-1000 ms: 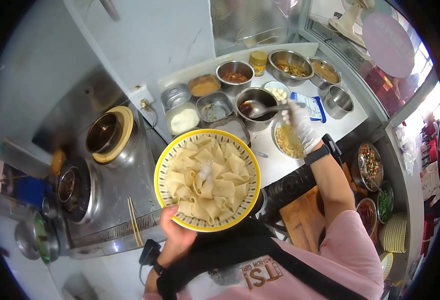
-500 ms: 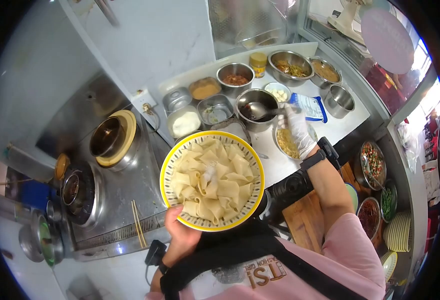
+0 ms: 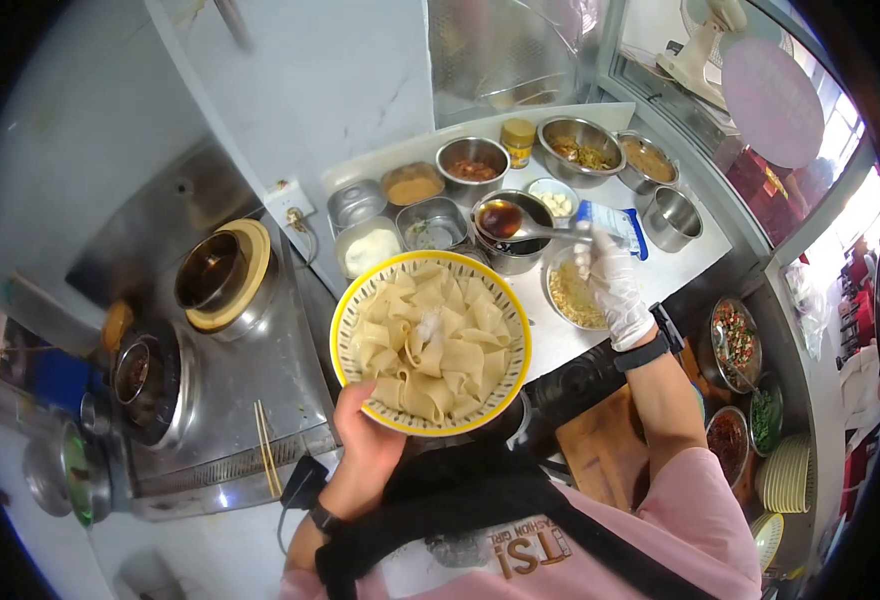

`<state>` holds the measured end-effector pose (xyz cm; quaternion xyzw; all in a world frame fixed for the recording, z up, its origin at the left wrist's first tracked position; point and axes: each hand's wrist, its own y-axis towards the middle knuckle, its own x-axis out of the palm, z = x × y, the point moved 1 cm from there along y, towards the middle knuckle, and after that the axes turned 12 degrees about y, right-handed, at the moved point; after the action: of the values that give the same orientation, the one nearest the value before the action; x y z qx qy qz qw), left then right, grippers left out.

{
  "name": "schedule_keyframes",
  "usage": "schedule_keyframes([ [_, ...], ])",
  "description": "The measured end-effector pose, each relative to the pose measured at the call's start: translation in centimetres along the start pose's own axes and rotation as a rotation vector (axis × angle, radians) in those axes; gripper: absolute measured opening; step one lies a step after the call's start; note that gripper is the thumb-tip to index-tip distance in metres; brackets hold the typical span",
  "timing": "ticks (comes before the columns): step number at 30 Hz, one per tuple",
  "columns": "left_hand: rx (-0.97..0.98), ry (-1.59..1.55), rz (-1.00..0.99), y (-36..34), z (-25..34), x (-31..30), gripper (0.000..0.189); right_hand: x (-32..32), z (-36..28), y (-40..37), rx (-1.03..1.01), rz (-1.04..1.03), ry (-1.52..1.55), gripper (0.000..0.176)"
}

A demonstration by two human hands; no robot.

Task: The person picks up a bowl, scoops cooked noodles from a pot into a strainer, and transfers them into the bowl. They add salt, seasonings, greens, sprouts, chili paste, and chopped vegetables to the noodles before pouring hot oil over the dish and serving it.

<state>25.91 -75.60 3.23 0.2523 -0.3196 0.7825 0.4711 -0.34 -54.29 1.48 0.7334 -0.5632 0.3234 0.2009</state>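
My left hand [image 3: 368, 425] grips the near left rim of a yellow-rimmed bowl [image 3: 338, 340], the thumb over its edge. Wide flat noodles [image 3: 440, 360] fill the bowl, with a small white heap on top. In a clear glove, my right hand [image 3: 615, 290] is closed on the handle of a metal ladle [image 3: 560, 234]. Dark brown liquid [image 3: 500, 218] lies in the ladle's bowl, raised just over a steel pot [image 3: 518, 262]. Below my right wrist and fingers stands a bowl of chopped garlic-like bits [image 3: 572, 290].
Steel tubs of white powder [image 3: 372, 250] and brown powder [image 3: 415, 188] stand behind the noodle bowl. A yellow-lidded jar [image 3: 517, 140] and a blue-and-white packet [image 3: 615, 226] are farther back. Chopsticks [image 3: 267, 450] lie on the steel stove top at left. Stacked plates [image 3: 785, 472] stand at right.
The ladle has come up out of the pot, now holding dark liquid, as my right hand turned and shifted slightly right. The noodle bowl has moved slightly up in view.
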Motion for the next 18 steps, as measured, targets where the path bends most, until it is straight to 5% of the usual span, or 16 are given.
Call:
schedule_keyframes([
  [8, 0.034, -0.013, -0.108, 1.6, 0.0, 1.6, 0.058, 5.2, -2.7, -6.4, -0.033, -0.13, -0.062, 0.02],
  [12, 0.024, -0.01, -0.084, 1.6, -0.2, 0.7, 0.057, 7.4, -2.6, -10.6, -0.147, -0.221, -0.373, 0.019],
  [15, 0.01, -0.035, -0.067, 1.5, -0.3, 0.2, 0.055, 7.4, -2.8, -11.9, -0.534, -0.523, -0.729, 0.019],
  [18, -0.001, -0.071, -0.07, 1.3, -0.4, 0.0, 0.055, 6.3, -2.9, -9.5, -0.48, -0.363, -0.667, 0.02],
])
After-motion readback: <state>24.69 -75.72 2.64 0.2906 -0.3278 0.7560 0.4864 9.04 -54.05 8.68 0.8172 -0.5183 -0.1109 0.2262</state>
